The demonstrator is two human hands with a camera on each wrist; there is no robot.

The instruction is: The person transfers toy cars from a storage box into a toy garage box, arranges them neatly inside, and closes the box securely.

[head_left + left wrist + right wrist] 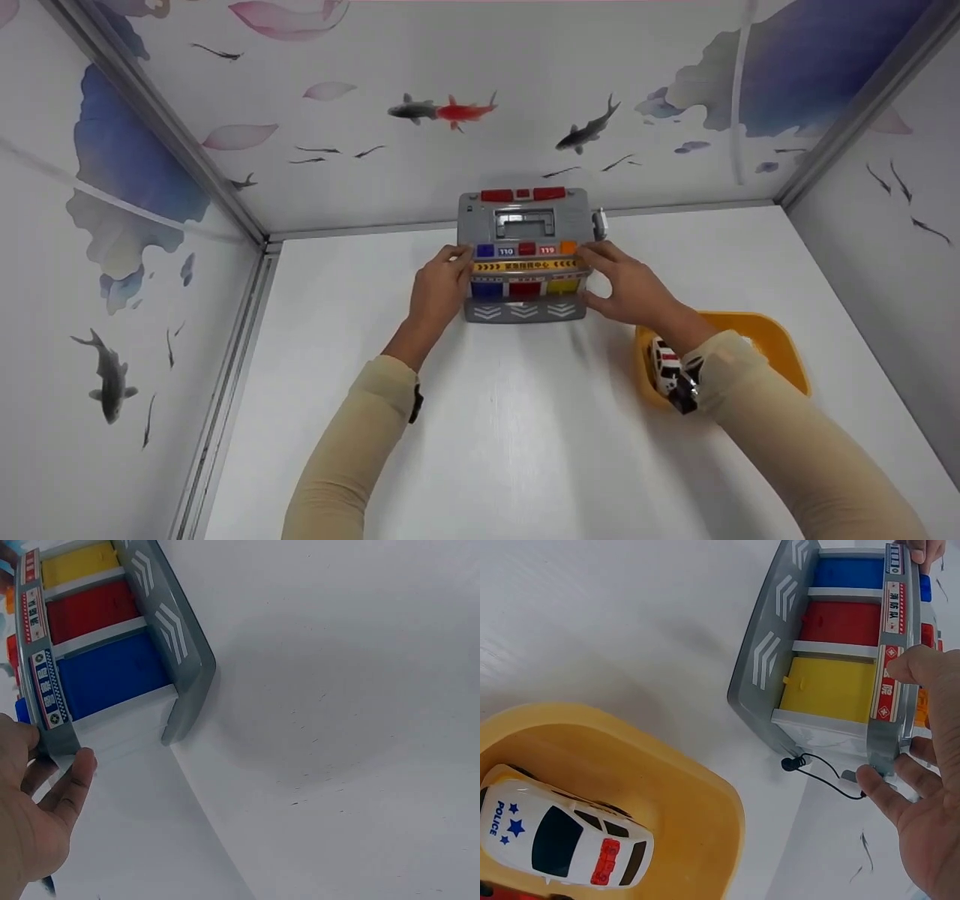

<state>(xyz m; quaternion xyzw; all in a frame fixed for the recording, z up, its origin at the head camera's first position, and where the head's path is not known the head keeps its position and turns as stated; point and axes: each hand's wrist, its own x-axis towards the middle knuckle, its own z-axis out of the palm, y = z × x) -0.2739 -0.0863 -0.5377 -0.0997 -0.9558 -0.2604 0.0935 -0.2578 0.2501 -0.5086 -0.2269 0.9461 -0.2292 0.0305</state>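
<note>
I hold the grey plastic toy garage (527, 266) with blue, red and yellow doors (525, 289) at the white worktop (480, 420)'s far edge: left grip (439, 283) grasps its left end, right grip (628, 285) its right.

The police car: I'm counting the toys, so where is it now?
In the right wrist view, the white police car sits at lower left, inside the yellow bin.
</note>
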